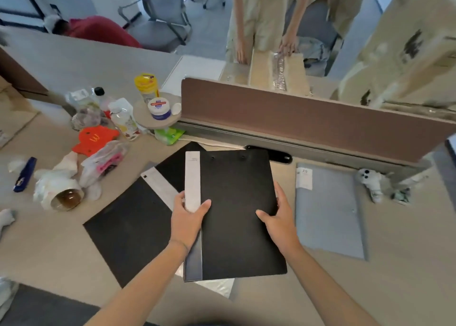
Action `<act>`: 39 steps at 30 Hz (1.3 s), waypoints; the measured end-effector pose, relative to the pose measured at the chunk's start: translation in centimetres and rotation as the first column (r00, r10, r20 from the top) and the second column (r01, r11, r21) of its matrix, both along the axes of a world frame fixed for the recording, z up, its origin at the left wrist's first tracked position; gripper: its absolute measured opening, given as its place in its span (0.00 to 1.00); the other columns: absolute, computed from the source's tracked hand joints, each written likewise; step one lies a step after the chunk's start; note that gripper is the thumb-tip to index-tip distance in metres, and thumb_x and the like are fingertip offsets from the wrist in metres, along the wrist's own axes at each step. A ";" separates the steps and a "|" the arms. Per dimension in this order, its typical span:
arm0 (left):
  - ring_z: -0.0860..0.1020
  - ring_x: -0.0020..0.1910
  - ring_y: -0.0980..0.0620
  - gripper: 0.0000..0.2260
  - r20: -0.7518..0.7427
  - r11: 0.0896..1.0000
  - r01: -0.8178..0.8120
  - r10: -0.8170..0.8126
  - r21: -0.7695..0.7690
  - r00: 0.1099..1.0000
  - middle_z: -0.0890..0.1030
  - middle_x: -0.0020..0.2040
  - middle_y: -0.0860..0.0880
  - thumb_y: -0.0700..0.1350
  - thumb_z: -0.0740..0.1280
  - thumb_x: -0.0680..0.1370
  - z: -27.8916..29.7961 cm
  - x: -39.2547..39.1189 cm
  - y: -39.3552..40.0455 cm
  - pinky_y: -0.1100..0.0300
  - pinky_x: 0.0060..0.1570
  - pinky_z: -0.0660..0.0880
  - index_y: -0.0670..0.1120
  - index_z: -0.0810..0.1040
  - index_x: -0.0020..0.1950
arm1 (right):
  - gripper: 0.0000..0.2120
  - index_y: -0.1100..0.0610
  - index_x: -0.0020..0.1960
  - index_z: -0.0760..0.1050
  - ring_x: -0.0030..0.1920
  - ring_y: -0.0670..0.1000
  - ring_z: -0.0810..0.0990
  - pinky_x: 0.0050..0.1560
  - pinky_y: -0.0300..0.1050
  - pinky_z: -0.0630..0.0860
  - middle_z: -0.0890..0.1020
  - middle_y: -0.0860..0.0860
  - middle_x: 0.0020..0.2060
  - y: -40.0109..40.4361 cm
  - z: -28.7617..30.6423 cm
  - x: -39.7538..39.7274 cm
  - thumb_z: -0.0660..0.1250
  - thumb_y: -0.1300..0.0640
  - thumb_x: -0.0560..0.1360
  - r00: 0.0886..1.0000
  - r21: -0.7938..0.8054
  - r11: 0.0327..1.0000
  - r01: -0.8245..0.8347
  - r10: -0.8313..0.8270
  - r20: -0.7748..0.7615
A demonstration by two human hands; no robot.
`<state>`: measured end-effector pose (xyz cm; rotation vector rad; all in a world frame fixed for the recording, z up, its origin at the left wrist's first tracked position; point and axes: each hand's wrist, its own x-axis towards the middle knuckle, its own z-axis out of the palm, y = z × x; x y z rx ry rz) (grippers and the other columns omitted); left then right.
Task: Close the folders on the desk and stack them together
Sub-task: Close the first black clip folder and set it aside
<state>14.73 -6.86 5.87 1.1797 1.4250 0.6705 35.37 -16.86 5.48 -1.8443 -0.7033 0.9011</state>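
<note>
The folder (237,212) is black with a pale grey spine; the wallet (330,214) is grey-blue, the desk (407,264) beige, the divider (308,118) brown.

The closed black folder (237,212) hides the middle of the open folder (128,229) under it. The label (304,178) on the grey folder (330,217) is too small to read.

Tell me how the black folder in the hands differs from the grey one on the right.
The black folder is gripped at both side edges by the left hand and right hand; the grey folder lies untouched on the desk. The black one has a pale spine strip, the grey a small white label. Both are closed.
</note>
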 end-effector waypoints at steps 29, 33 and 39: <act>0.76 0.67 0.43 0.49 -0.541 0.806 0.592 -0.509 -0.027 0.669 0.71 0.73 0.50 0.48 0.78 0.72 -9.3 32.1 -6.9 0.46 0.62 0.77 0.57 0.46 0.81 | 0.41 0.49 0.80 0.55 0.71 0.53 0.69 0.71 0.51 0.70 0.63 0.49 0.73 -9.9 -9.8 26.2 0.74 0.56 0.73 0.909 -0.374 0.863 0.341 -0.201 0.365; 0.76 0.67 0.44 0.47 -0.565 0.781 0.624 -0.523 -0.018 0.638 0.68 0.76 0.51 0.47 0.77 0.73 -9.9 32.6 -7.0 0.50 0.59 0.78 0.56 0.48 0.81 | 0.39 0.51 0.80 0.54 0.76 0.54 0.60 0.74 0.49 0.62 0.61 0.52 0.76 -9.9 -11.0 26.9 0.71 0.56 0.75 0.911 -0.412 0.851 0.324 -0.165 0.377; 0.77 0.66 0.44 0.44 -0.548 0.768 0.639 -0.551 -0.037 0.630 0.63 0.77 0.48 0.44 0.76 0.74 -10.6 33.1 -7.3 0.53 0.61 0.76 0.56 0.51 0.81 | 0.37 0.53 0.80 0.54 0.76 0.57 0.57 0.76 0.52 0.61 0.61 0.54 0.78 -10.1 -12.5 27.1 0.69 0.53 0.77 0.895 -0.465 0.835 0.295 -0.070 0.441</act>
